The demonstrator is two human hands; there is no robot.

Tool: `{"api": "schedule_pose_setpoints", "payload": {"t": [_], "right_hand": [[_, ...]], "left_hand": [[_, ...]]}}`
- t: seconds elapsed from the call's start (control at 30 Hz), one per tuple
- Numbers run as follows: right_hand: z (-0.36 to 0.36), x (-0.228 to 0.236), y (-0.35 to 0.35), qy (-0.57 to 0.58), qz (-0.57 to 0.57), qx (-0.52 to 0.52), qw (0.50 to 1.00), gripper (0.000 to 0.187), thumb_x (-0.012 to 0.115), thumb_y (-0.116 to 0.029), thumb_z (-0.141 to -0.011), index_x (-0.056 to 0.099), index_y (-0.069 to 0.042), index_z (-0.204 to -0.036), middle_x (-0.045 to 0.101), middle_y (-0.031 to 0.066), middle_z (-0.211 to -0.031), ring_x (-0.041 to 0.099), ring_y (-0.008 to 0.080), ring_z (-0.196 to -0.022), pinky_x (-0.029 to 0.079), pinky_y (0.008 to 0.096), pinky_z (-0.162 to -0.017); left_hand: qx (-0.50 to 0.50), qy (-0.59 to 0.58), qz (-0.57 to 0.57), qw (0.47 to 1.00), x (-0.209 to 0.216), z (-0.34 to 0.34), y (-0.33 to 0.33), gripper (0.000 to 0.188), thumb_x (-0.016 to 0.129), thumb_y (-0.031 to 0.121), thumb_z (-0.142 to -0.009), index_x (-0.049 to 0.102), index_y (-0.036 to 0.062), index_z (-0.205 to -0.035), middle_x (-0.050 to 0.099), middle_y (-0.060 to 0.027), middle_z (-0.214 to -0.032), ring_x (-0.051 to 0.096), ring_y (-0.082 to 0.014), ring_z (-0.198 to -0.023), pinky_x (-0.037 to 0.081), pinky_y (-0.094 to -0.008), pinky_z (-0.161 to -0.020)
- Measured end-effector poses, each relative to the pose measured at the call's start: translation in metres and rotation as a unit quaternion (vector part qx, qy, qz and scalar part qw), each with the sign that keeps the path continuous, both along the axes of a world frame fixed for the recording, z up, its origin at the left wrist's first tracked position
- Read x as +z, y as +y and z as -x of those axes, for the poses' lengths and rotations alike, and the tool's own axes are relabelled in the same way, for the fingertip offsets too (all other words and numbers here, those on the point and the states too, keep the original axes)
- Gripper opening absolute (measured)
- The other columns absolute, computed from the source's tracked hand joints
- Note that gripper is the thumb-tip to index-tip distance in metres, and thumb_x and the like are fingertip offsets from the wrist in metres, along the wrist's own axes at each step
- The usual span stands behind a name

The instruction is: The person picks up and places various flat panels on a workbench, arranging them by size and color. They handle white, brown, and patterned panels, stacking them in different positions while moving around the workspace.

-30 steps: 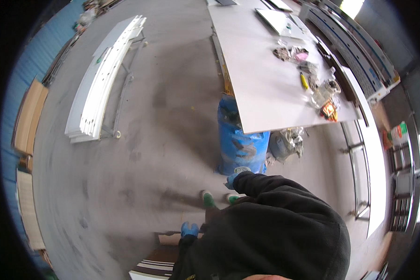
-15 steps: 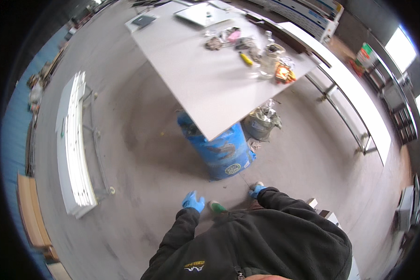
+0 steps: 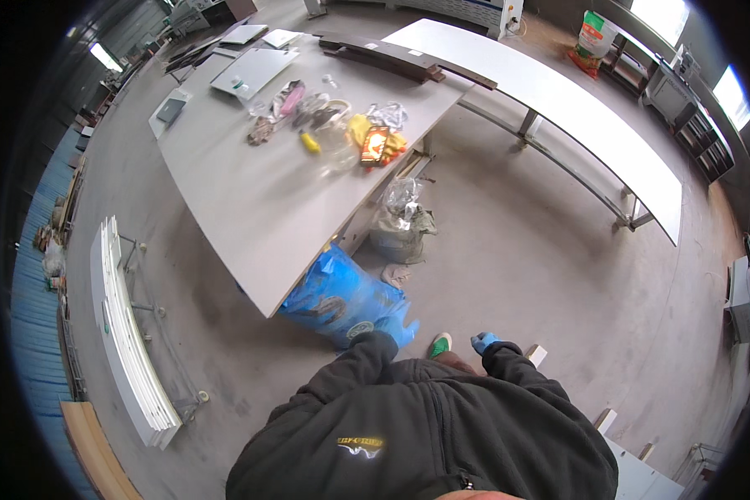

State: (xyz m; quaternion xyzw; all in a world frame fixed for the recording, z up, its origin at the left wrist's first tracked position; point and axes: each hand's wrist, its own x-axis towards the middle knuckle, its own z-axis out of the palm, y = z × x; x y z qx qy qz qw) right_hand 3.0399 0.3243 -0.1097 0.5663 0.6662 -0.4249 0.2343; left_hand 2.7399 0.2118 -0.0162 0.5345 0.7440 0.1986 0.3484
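My left hand [image 3: 398, 330], in a blue glove, is in front of the blue sack [image 3: 329, 300] under the table's near corner. Glove and sack nearly share a colour, and blur hides the fingers; whether they touch cannot be told. My right hand [image 3: 484, 342], also blue-gloved, hangs low at my right side with its fingers curled in and nothing seen in them. One green shoe [image 3: 441, 344] shows between my hands. Beyond the blue sack stands a greyish sack [image 3: 397, 242] with clear plastic on top, and a crumpled rag [image 3: 396, 275] lies close by.
The big grey table [image 3: 225, 200] ahead carries a lit phone [image 3: 375, 146], yellow gloves [image 3: 359, 129], rags [image 3: 261, 131] and dark planks [image 3: 383, 57]. A long white panel [image 3: 558, 100] on a frame runs along the right. White strips [image 3: 129, 333] sit on a wheeled rack at left.
My view has turned right and moved forward, so the table now lies further left. My left hand has come up against or beside the blue sack; my right hand remains low.
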Motion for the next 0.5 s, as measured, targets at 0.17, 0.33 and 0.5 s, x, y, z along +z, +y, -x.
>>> {"api": "schedule_pose_setpoints", "payload": {"t": [0.17, 0.33, 0.5], "right_hand": [[-0.026, -0.002, 0.09, 0.019, -0.008, -0.076, 0.997, 0.05, 0.057, -0.046, -0.093, 0.071, -0.007, -0.119, 0.07, 0.0201, -0.12, 0.064, 0.0361, -0.117, 0.049, 0.0443, -0.1], [-0.012, -0.014, 0.172, 0.094, 0.068, -0.103, 0.988, 0.051, 0.057, -0.046, -0.095, 0.069, -0.005, -0.123, 0.07, 0.0187, -0.121, 0.064, 0.0349, -0.117, 0.049, 0.0437, -0.101], [-0.014, 0.003, 0.309, 0.038, 0.053, -0.028, 0.997, 0.051, 0.056, -0.047, -0.095, 0.067, -0.007, -0.126, 0.069, 0.0186, -0.123, 0.064, 0.035, -0.118, 0.047, 0.0437, -0.103]], "left_hand": [[0.011, -0.019, 0.022, 1.0, 0.013, -0.012, 0.12, 0.063, 0.065, 0.037, -0.09, 0.053, -0.0016, -0.138, 0.048, -0.0252, -0.147, 0.045, -0.0396, -0.137, 0.035, -0.0454, -0.115], [0.059, 0.005, -0.095, 0.994, 0.0, 0.0, 0.249, 0.058, 0.067, 0.033, -0.088, 0.058, -0.0019, -0.133, 0.056, -0.0252, -0.138, 0.051, -0.0398, -0.131, 0.04, -0.0443, -0.112], [0.084, 0.003, -0.133, 0.988, -0.007, 0.022, 0.415, 0.055, 0.067, 0.03, -0.087, 0.059, -0.0015, -0.132, 0.058, -0.0236, -0.137, 0.053, -0.0373, -0.131, 0.041, -0.0425, -0.111]]}}
